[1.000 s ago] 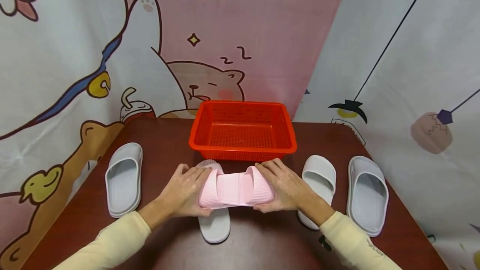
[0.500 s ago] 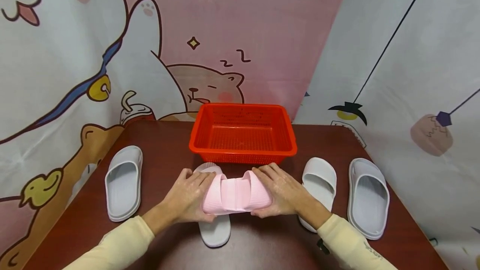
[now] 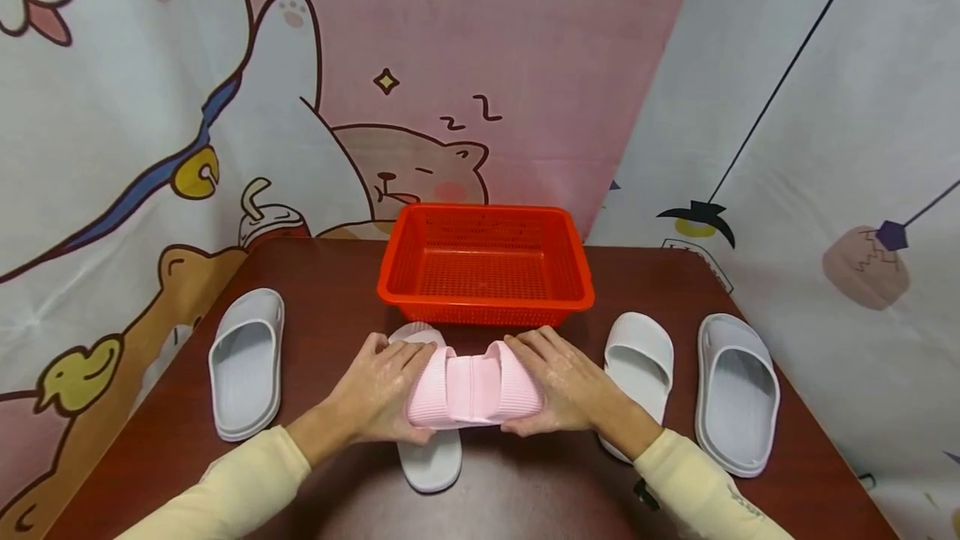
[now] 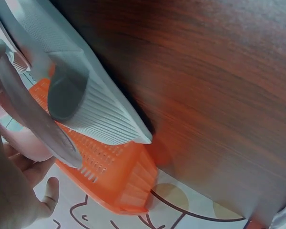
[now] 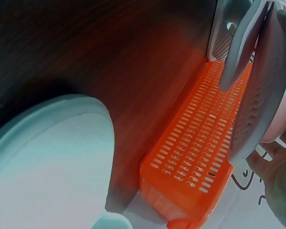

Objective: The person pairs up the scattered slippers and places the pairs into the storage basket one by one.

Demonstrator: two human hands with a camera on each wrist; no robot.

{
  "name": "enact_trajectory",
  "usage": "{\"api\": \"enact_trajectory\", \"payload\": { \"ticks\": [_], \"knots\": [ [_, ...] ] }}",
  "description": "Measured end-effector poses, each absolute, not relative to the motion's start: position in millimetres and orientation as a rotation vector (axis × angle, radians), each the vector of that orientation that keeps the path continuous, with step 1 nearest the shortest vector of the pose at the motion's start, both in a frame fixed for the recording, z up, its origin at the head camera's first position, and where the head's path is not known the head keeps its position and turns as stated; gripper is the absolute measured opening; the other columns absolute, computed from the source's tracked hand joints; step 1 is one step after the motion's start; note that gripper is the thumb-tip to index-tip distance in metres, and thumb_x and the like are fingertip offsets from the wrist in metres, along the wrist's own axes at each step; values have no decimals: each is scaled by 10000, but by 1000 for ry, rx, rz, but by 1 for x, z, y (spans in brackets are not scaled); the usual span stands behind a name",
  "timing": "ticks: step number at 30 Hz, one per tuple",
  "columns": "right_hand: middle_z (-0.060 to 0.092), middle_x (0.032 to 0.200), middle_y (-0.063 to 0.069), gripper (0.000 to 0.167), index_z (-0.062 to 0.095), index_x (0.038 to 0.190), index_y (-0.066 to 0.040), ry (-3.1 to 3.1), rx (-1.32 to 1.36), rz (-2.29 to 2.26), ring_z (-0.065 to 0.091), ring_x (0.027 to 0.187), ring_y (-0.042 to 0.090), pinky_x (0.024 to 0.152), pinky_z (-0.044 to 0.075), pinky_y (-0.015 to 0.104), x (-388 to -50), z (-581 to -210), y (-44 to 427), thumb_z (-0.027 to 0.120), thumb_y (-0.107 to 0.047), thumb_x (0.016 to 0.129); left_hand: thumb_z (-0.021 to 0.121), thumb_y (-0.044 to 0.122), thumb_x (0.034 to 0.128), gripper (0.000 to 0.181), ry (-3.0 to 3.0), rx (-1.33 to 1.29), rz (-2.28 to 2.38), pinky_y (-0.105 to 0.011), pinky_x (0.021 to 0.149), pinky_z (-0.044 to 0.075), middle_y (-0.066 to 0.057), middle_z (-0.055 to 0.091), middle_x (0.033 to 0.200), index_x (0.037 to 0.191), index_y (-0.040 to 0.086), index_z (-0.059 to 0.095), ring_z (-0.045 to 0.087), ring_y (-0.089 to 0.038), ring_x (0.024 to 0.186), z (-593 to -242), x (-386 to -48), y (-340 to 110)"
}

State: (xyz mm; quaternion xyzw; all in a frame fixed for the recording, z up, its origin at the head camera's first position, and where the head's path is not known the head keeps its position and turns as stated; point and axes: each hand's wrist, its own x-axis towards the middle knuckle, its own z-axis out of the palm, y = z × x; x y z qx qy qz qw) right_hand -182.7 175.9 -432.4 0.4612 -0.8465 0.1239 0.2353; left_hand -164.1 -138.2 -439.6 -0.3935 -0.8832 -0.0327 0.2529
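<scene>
Between both hands, a pair of pink slippers (image 3: 472, 390) is held above the table, side by side with the ribbed straps to the outside. My left hand (image 3: 382, 390) grips the left end and my right hand (image 3: 558, 382) the right end, thumbs toward me. Beneath them a light grey slipper (image 3: 431, 465) lies on the table, partly hidden; its ribbed strap (image 4: 107, 114) shows in the left wrist view. In the right wrist view the soles of the pink slippers (image 5: 264, 90) show edge-on, close to that hand.
Behind the hands stands a red perforated basket (image 3: 483, 307) with nothing in it. A grey clog (image 3: 247, 365) lies at left, a white slipper (image 3: 641, 357) and another grey clog (image 3: 738, 390) at right. A printed curtain (image 3: 525, 65) surrounds the brown table (image 3: 330, 307).
Both hands have come slightly nearer to me and closer together, bringing the pink slippers along and squeezing the pair narrower. Over the last half second they barely move. The other footwear and the basket stay put.
</scene>
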Motion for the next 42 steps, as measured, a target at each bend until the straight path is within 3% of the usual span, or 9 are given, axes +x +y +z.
{"api": "enact_trajectory", "payload": {
  "ticks": [23, 42],
  "knots": [
    [594, 1210, 79, 984, 583, 1351, -31, -2329, 1259, 349, 542, 1074, 220, 918, 495, 337, -175, -429, 166, 745, -727, 673, 701, 773, 591, 1015, -2387, -1092, -101, -514, 919, 405, -76, 693, 1164, 1309, 59, 627, 639, -245, 994, -440, -156, -120],
    [592, 1225, 101, 996, 581, 1352, -7, -2334, 1254, 368, 544, 1085, 238, 934, 493, 357, -172, -432, 163, 761, -715, 675, 713, 758, 558, 1033, -2380, -1085, -124, -514, 883, 403, -73, 687, 1169, 1314, 58, 634, 622, -246, 989, -440, -156, -112]
  ]
}}
